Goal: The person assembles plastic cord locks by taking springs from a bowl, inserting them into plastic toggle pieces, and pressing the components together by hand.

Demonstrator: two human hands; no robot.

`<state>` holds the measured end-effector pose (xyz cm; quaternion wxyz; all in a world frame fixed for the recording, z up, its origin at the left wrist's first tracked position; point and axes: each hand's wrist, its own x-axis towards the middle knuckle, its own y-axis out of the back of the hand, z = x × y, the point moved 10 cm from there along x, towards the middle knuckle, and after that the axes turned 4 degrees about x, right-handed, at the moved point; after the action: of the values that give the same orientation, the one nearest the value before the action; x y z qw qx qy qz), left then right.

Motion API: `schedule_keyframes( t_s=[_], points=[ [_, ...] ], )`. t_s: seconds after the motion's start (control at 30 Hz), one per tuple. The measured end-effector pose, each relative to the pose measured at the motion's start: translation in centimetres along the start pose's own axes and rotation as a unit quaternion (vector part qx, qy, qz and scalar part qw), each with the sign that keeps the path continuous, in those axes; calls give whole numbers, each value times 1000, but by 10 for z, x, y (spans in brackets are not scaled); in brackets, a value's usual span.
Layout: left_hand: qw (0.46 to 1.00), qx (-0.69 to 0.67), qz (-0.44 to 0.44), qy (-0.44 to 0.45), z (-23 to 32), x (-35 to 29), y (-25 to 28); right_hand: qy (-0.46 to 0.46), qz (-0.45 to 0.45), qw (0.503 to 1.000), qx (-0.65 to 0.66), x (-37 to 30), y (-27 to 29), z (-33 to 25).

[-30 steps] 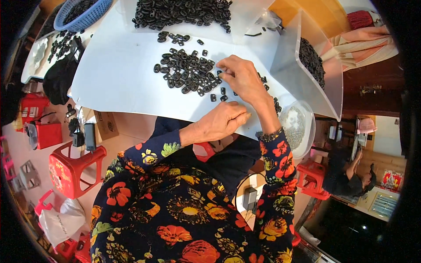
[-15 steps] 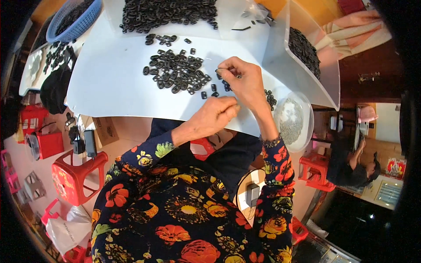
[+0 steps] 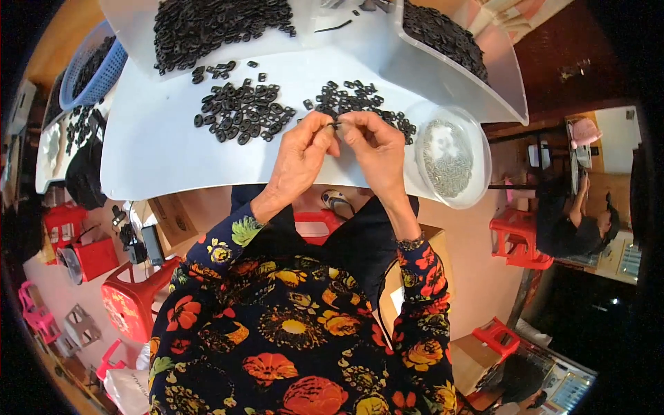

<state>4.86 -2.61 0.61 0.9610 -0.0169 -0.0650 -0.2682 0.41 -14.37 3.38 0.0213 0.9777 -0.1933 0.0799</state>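
Observation:
My left hand [image 3: 304, 153] and my right hand [image 3: 377, 149] meet over the front part of the white table [image 3: 152, 155]. Between their pinched fingertips is a small black plastic piece [image 3: 335, 125], mostly hidden by the fingers. Just beyond the hands spreads a pile of small black pieces [image 3: 353, 97]. To its left lies a second pile, of oval black pieces with holes [image 3: 242, 111]. Right of my right hand, a round clear tub [image 3: 453, 166] holds many small silvery metal pins.
A clear tray of black pieces [image 3: 221, 31] is at the back, and a translucent bin [image 3: 484, 100] stands at the back right. A blue basket [image 3: 114, 69] sits far left. Red stools [image 3: 131, 304] stand on the floor. Another person [image 3: 581, 221] is at the right.
My right hand has come back from the small pieces toward me, and my left hand has risen to meet it at the fingertips. The view has shifted, showing more of the right pile.

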Motion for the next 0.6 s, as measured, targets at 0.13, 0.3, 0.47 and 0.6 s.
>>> schedule_keyframes(
  t_s=[0.13, 0.3, 0.47, 0.6],
  points=[
    [997, 76, 9, 0, 7, -4, 1, 120, -26, 983, -138, -2, -9, -28],
    [1000, 20, 13, 2, 4, -7, -6, 145, 27, 974, -170, -14, 0, -30],
    [998, -29, -25, 43, -8, -3, -10, 147, 15, 973, -177, -14, 27, -56],
    [999, -28, -30, 36, -10, -5, -7, 112, 75, 908, -396, 2, 109, -71]
  ],
)
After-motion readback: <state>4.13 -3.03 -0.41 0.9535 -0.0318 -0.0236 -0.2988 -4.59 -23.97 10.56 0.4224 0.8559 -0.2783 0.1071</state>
